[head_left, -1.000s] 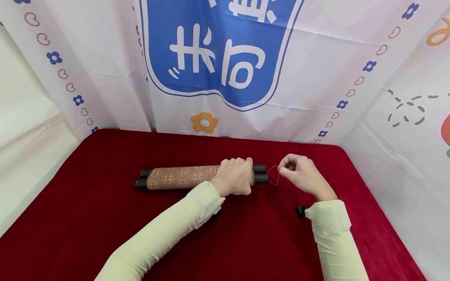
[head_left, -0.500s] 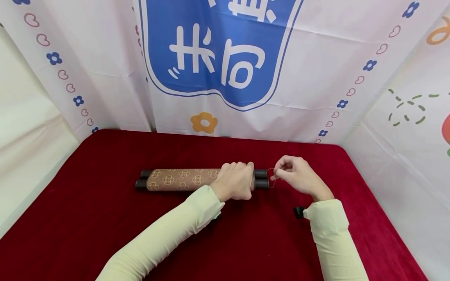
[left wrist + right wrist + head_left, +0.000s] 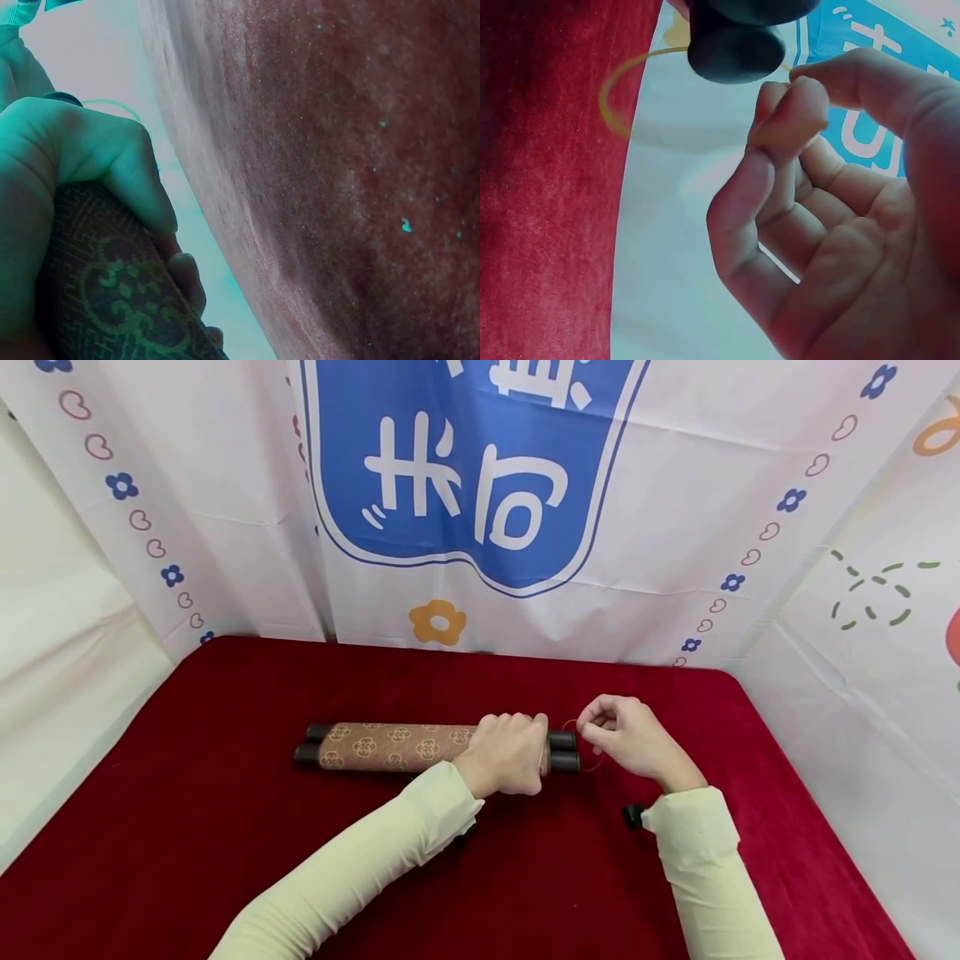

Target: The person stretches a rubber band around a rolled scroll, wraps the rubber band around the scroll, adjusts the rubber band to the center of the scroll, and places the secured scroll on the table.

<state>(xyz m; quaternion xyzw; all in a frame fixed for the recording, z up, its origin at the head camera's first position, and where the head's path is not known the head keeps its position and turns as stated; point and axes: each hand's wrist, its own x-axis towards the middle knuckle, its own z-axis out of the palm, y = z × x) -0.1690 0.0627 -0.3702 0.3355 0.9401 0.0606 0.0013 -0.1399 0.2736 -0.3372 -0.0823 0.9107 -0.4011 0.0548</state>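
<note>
With twelve o'clock taken as the far side in the head view, a brown patterned scroll [image 3: 393,747] is laid crosswise on a red surface [image 3: 517,885], its dark rod ends [image 3: 567,762] exposed at three and nine o'clock. Near its three o'clock end, the scroll is gripped by the left hand [image 3: 504,756], whose fingers are curled over the covering. At three o'clock from the scroll, a thin loop [image 3: 604,101] is pinched by the thumb and fingertips of the right hand [image 3: 633,739], which is held just beside the rod ends; whether they are encircled by the loop cannot be told. A left sleeve [image 3: 345,868] is seen at eight o'clock from its hand, a right sleeve [image 3: 712,877] at five. At twelve o'clock, a white backdrop [image 3: 232,543] is printed with a blue emblem [image 3: 467,468] and, beneath it, an orange flower [image 3: 422,622]
</note>
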